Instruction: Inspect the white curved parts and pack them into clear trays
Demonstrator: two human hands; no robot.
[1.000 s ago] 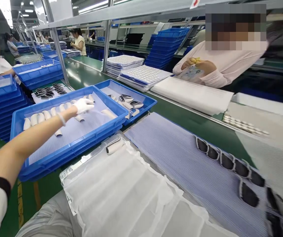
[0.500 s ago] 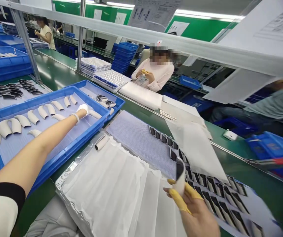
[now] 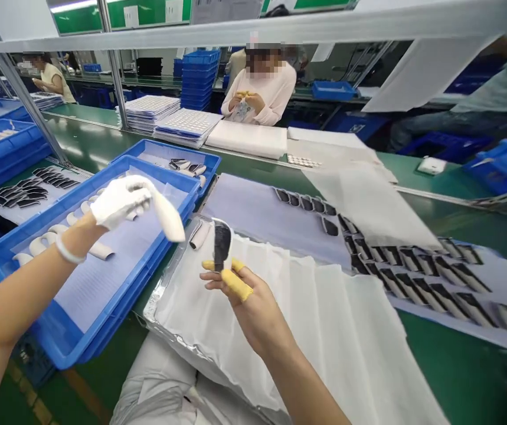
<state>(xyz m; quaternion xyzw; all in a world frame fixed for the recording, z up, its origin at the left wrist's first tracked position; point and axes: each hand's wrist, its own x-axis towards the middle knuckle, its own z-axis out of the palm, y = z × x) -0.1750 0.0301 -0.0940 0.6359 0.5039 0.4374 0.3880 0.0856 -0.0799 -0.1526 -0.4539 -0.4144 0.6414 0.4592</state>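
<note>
My left hand (image 3: pixel 118 203), in a white glove, is closed on one end of a curved white piece (image 3: pixel 171 218) and hovers over the right side of the blue tray (image 3: pixel 124 295). My right hand (image 3: pixel 253 301) wears yellow finger cots and pinches a curved piece with a black face and white edge (image 3: pixel 222 245), held upright above the cloth-covered pad (image 3: pixel 271 330). Just behind it, a rolled white piece (image 3: pixel 200 235) lies at the pad's far left corner. More curved white pieces lie in the tray, partly hidden by my left arm.
On the right, rows of black-faced pieces (image 3: pixel 416 260) rest on white sheets. A second blue tray (image 3: pixel 211 159) holds several pieces behind the first. Across the green bench sits a person (image 3: pixel 259 88), near stacked sheets (image 3: pixel 186 127). A metal rail (image 3: pixel 235 32) crosses overhead.
My left hand has come up out of the tray with a curved white piece. My right hand has moved left over the pad, still holding its black-faced piece. The view has shifted.
</note>
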